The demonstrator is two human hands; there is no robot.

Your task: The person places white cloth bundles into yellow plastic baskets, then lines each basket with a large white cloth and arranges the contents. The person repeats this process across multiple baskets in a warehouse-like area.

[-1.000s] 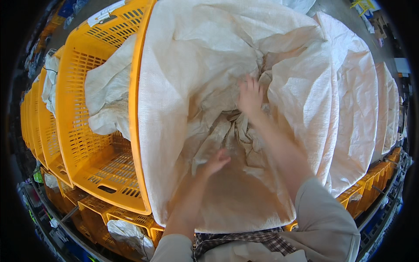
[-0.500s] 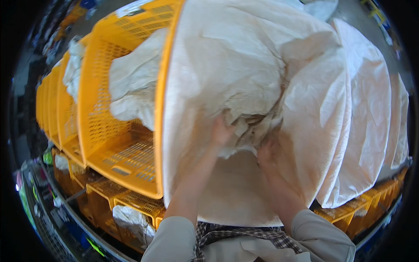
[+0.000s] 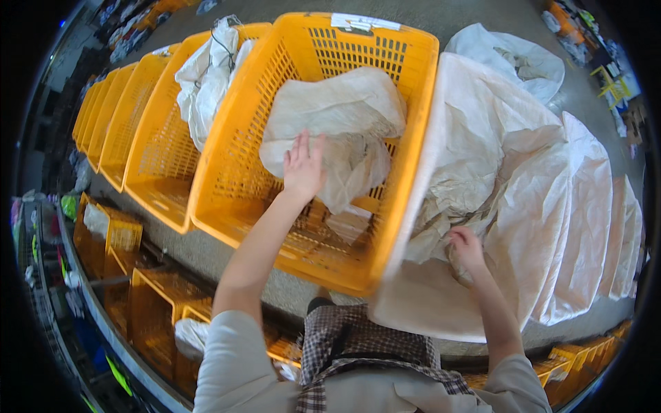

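My left hand [image 3: 301, 168] is open, fingers spread, on or just above a crumpled off-white cloth sack [image 3: 337, 103] lying in a yellow plastic crate [image 3: 231, 165]. My right hand [image 3: 467, 249] is to the right, inside a large crate-shaped container draped in white sheeting [image 3: 427, 296]. Its fingers are curled closed against the dirty, bunched white cloth [image 3: 454, 186] there. Whether they pinch the cloth is hidden.
More yellow crates [image 3: 131, 131] stand in a row to the left, one with a tied white sack [image 3: 206, 76]. White-covered containers [image 3: 585, 227] continue rightward. Another white sack [image 3: 509, 58] lies on the grey floor behind. Nearer me, low yellow crates [image 3: 162, 303] line a rail.
The view has shifted left, bringing the yellow crate to the middle. My left hand has left the white-lined container and reached into that crate; my right hand stays in the white-lined container.
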